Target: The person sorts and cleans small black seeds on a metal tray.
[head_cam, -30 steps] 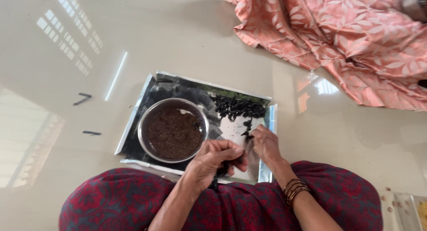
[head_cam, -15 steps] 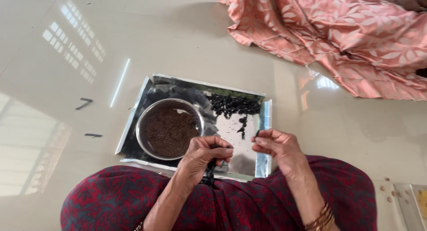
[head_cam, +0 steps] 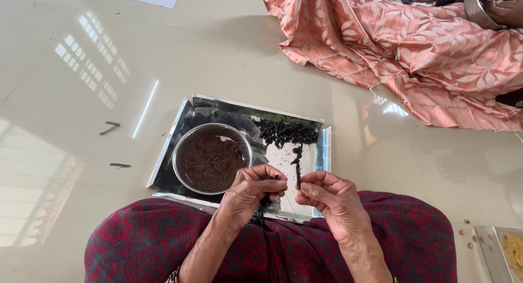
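Steel bowl (head_cam: 211, 158) on left of metal tray (head_cam: 326, 148) well filled with dark seeds. Heap of dark pods (head_cam: 287, 132) far right on tray, unprocessed. Left hand (head_cam: 251, 191) closed around dark pod bunch; right hand (head_cam: 328, 198) pinching thin dark strand (head_cam: 297, 174) above tray. Judged midway.

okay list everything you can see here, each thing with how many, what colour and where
tray: one, shiny silver, on the floor before the knees
bowl: one, steel, left half of the tray, filled with dark brown seeds
pods: a heap, black, far right part of the tray
cloth: one, peach with leaf pattern, top right, another person's
second bowl: one, steel, top right corner
marks: two, dark, on the floor left of the tray
left hand: closed around dark pods
right hand: pinching a black pod
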